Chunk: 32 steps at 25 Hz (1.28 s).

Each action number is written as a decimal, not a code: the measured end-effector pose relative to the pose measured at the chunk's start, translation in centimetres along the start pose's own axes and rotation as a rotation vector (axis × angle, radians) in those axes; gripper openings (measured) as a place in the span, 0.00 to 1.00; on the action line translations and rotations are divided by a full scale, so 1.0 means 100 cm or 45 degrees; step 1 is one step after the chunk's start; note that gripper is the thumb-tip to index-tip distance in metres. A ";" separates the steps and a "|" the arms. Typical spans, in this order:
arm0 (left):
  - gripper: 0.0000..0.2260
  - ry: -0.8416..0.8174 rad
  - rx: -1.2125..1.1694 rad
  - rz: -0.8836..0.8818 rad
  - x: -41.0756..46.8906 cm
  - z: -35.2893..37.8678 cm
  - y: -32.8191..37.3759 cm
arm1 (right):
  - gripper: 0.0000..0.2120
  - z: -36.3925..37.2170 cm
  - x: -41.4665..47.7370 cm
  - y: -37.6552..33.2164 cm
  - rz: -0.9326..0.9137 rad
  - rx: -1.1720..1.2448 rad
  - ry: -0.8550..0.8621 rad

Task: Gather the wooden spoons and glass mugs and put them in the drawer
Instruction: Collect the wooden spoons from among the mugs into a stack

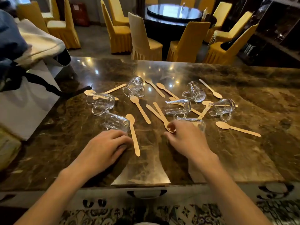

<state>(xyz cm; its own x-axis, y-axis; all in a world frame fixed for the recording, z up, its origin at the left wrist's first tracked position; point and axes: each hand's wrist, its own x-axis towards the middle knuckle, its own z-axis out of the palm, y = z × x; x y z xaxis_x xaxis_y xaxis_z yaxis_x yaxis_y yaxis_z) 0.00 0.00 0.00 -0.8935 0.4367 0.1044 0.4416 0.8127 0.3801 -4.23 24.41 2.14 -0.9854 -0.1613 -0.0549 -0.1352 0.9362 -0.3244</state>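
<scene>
Several wooden spoons and several glass mugs lie scattered on their sides on a brown marble counter. My left hand rests palm down beside a spoon, just below a tipped mug. My right hand has its fingertips on the bowls of two crossed spoons, next to a mug partly hidden behind it. Other mugs lie at the left, back middle, centre and right. A closed drawer handle shows under the counter's front edge.
A white bag with black straps sits on the counter's left end, with cloth above it. Yellow-covered chairs and a round dark table stand beyond the counter. A single spoon lies at the right.
</scene>
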 end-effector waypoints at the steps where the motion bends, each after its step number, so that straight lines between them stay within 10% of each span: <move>1: 0.12 0.046 0.121 0.095 0.006 0.001 0.000 | 0.13 0.002 0.008 -0.003 0.012 -0.088 0.064; 7: 0.21 -0.071 0.669 0.337 0.036 0.011 -0.011 | 0.05 0.006 0.038 -0.014 0.038 -0.437 0.082; 32: 0.05 0.117 0.331 0.575 0.072 0.006 -0.010 | 0.10 -0.018 0.028 -0.011 0.014 -0.270 0.334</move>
<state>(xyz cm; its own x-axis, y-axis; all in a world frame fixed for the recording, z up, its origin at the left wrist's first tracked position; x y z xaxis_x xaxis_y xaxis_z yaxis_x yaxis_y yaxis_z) -6.88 2.56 -0.23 -0.6077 0.7393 0.2900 0.7795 0.6252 0.0395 -7.01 23.43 4.02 -0.9763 -0.0909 0.1966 -0.1160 0.9859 -0.1202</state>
